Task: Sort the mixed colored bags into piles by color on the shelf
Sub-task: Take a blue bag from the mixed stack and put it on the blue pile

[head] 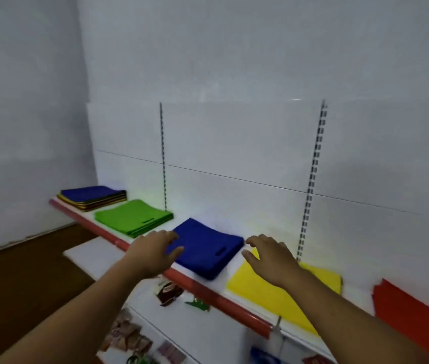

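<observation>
On the white shelf with the red front edge [208,294], the flat blue fabric bag pile [208,248] sits centre. Left hand [155,252] is at its 9 o'clock, fingers spread loose over its corner. Right hand [271,258] is at 3 o'clock, fingers apart, gripping nothing, above the yellow bag pile [268,295]. Green bag pile [132,218] and mixed-colour bag stack [95,197] lie at 10 o'clock, red bag pile [415,308] at 4.

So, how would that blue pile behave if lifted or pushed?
Probably floppy: the blue pile looks like thin folded fabric with rounded edges. Likely light. It lies near the shelf lip, so pushing could slide it off.
</observation>
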Motion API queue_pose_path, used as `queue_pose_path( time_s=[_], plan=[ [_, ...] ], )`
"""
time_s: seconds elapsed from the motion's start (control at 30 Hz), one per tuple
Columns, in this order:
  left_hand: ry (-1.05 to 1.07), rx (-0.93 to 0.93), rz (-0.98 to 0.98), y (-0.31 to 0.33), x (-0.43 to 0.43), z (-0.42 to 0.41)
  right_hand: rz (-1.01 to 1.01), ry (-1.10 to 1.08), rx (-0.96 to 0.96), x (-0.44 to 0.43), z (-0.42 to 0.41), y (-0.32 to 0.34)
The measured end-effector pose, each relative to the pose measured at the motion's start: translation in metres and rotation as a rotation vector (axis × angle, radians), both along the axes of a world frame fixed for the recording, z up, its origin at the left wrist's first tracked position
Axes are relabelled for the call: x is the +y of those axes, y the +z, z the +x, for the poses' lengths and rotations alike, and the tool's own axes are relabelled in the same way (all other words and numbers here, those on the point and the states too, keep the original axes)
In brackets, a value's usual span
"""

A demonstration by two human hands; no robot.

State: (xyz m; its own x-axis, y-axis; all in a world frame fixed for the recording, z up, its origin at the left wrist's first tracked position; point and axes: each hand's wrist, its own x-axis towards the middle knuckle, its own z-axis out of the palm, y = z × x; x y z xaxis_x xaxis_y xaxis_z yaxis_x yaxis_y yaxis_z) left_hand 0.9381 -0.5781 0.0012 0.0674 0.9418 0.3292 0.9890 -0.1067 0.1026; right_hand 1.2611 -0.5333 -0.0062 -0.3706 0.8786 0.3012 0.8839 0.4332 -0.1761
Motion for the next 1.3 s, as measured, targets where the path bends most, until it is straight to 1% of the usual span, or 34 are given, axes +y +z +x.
queue_pose_path(
  time_s=[0.17, 0.27, 0.43, 0.6, 0.73, 0.87, 1.13, 1.3],
  plan=[
    [0.247, -0.031, 0.015, -0.014, -0.067, -0.17, -0.05, 0.163, 0.005, -0.003, -0.174, -0.014],
    [0.411, -0.062, 0.004, -0.02, -0.109, -0.254, -0.057, 0.271, -0.006, -0.01, -0.274, -0.019],
    [0.556, -0.118, -0.02, -0.038, -0.173, -0.363, -0.09, 0.429, 0.028, -0.018, -0.416, -0.028],
    [0.682, -0.12, -0.032, -0.055, -0.2, -0.453, -0.084, 0.543, 0.008, -0.009, -0.529, -0.032],
    [0.766, -0.089, -0.037, -0.058, -0.19, -0.519, -0.105, 0.606, 0.019, 0.018, -0.614, -0.037],
    [0.813, -0.068, -0.023, -0.045, -0.156, -0.587, -0.14, 0.656, 0.048, 0.061, -0.694, -0.034],
    [0.857, -0.099, -0.025, -0.03, -0.093, -0.711, -0.153, 0.734, 0.041, 0.136, -0.836, -0.018],
    [0.832, -0.09, -0.005, -0.028, -0.051, -0.79, -0.166, 0.74, 0.052, 0.177, -0.912, -0.019]
  ],
)
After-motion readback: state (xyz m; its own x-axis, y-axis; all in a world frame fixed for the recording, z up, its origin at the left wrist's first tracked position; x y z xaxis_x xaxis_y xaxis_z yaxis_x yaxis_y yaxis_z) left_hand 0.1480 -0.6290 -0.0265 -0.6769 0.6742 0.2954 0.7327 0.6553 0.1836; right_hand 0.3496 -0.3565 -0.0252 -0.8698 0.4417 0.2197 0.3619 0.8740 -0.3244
